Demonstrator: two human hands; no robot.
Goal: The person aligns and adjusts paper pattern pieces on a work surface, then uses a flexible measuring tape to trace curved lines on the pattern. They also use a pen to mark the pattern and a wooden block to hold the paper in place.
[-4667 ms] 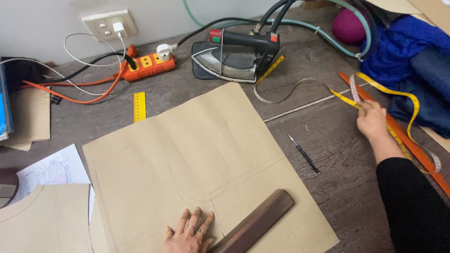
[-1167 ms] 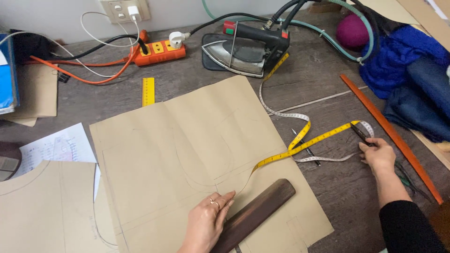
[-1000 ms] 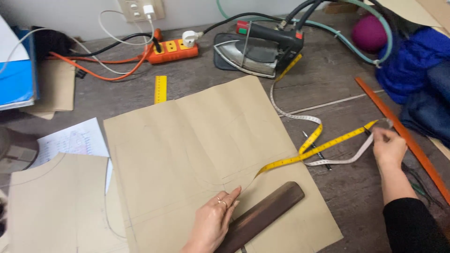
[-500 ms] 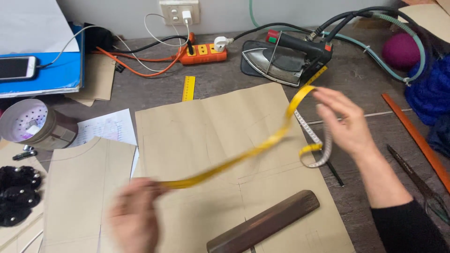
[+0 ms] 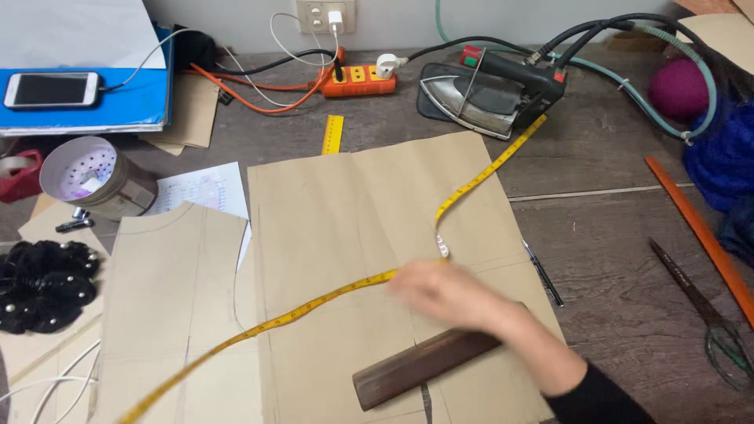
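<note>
Yellow flexible measuring tape (image 5: 314,302) runs diagonally over the brown paper pattern sheet (image 5: 353,235), its long axis rising from the lower left edge of view, where the left hand is out of sight, up to the blurred right hand (image 5: 448,294) at centre. That hand is the nearer one and touches the tape; whether its fingers pinch it cannot be told. From there the tape loops up right toward the grey steam iron (image 5: 487,94). A dark wooden bar (image 5: 424,365) lies just below the hand.
</note>
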